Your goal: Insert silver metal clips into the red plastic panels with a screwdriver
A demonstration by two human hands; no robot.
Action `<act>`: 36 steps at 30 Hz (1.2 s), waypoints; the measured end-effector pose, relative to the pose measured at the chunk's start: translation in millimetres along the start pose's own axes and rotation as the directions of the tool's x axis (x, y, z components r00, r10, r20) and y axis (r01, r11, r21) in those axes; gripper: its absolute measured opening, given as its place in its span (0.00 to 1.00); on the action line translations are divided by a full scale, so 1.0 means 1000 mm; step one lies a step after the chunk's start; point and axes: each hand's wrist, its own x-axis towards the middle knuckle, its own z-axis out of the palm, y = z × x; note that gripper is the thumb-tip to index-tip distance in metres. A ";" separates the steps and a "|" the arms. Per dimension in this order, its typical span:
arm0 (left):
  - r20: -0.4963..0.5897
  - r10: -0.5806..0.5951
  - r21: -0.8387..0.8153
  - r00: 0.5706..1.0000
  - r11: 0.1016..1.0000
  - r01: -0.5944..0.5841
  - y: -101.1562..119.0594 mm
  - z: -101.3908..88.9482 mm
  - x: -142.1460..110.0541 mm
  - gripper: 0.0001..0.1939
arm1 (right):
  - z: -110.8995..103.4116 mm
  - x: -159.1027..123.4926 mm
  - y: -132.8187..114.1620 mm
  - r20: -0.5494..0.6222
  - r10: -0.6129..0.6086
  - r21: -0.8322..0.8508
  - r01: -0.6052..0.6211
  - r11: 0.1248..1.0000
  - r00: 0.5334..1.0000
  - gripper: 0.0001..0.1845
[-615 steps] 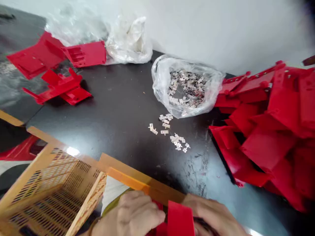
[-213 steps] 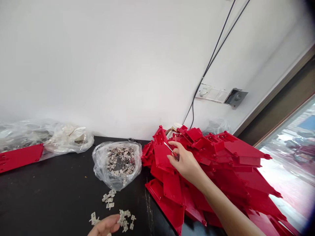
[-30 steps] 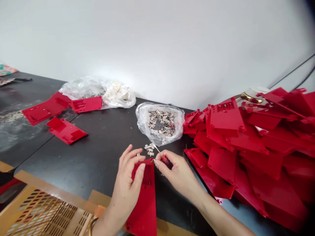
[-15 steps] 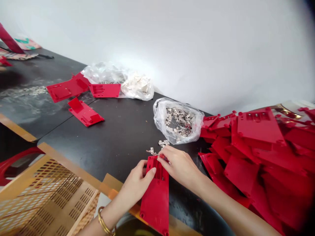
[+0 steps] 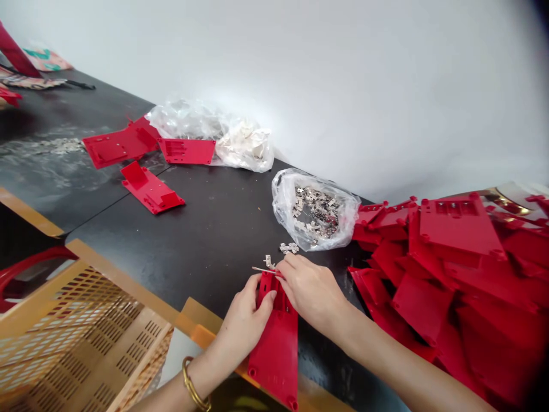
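My left hand (image 5: 247,315) is closed on the left edge of a red plastic panel (image 5: 278,349), with its thumb over the slotted far end. The panel lies over the table's front edge. A thin, pointed metal tool (image 5: 261,270) is pinched in my right hand (image 5: 306,284), its tip pointing left above that far end. My right fingers hide the tool's other end and part of the slots. Just beyond the panel lies a small metal clip (image 5: 269,261). Several more metal clips (image 5: 289,248) sit beside a clear plastic bag (image 5: 283,197) full of such pieces.
A large heap of red panels (image 5: 429,303) covers the right side. Several other panels (image 5: 153,189) lie at back left by a plastic bag (image 5: 189,117). A yellow basket (image 5: 86,337) stands below the black table's (image 5: 206,223) front edge at left. A white wall (image 5: 321,86) rises behind.
The view has shifted slightly. My left hand keeps its hold on the panel. My right hand has turned a little over the far end, and the tool's tip still points left.
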 end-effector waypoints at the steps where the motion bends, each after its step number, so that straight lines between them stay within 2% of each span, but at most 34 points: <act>1: -0.007 -0.001 0.001 1.000 1.000 0.001 0.000 0.001 -0.001 0.15 | -0.002 0.000 -0.002 0.010 -0.009 -0.027 0.009 1.000 1.000 0.06; 5: -0.030 0.018 0.026 0.999 1.000 -0.017 0.003 0.003 -0.003 0.14 | -0.008 0.002 -0.006 0.039 -0.010 -0.092 0.014 0.996 0.999 0.04; 8: -0.038 0.014 0.033 0.999 0.999 -0.013 0.003 0.003 -0.004 0.14 | -0.007 0.002 -0.003 0.031 -0.003 -0.071 0.005 0.997 1.000 0.04; 12: -0.049 0.006 -0.018 0.999 1.000 -0.007 0.002 0.000 -0.003 0.18 | -0.001 -0.008 0.009 -0.054 0.053 0.135 -0.045 0.990 0.997 0.06; 16: -0.051 -0.001 -0.070 0.999 0.998 -0.003 0.001 -0.003 -0.002 0.18 | 0.006 -0.027 0.014 -0.150 0.127 0.417 -0.053 0.907 0.981 0.12; 18: -0.046 -0.007 -0.117 0.999 0.993 0.001 -0.001 -0.003 -0.004 0.18 | 0.009 -0.037 0.012 -0.159 0.121 0.468 -0.033 0.883 0.980 0.15; 23: -0.027 -0.052 -0.236 0.998 0.971 0.044 -0.005 0.003 -0.021 0.16 | 0.020 -0.062 0.001 -0.133 0.075 0.388 -0.018 0.921 0.988 0.20; 27: -0.076 -0.055 -0.158 0.996 0.987 0.043 -0.004 0.008 -0.034 0.16 | 0.023 -0.076 -0.004 -0.122 0.043 0.385 0.007 0.923 0.992 0.22; 31: -0.087 -0.085 -0.135 0.993 0.988 0.073 -0.003 0.013 -0.040 0.18 | 0.022 -0.083 -0.007 -0.168 0.033 0.405 0.038 0.914 0.985 0.22; 36: -0.092 -0.018 -0.084 0.996 0.996 0.010 -0.003 0.017 -0.043 0.15 | 0.024 -0.087 -0.008 -0.215 0.039 0.395 0.051 0.917 0.976 0.22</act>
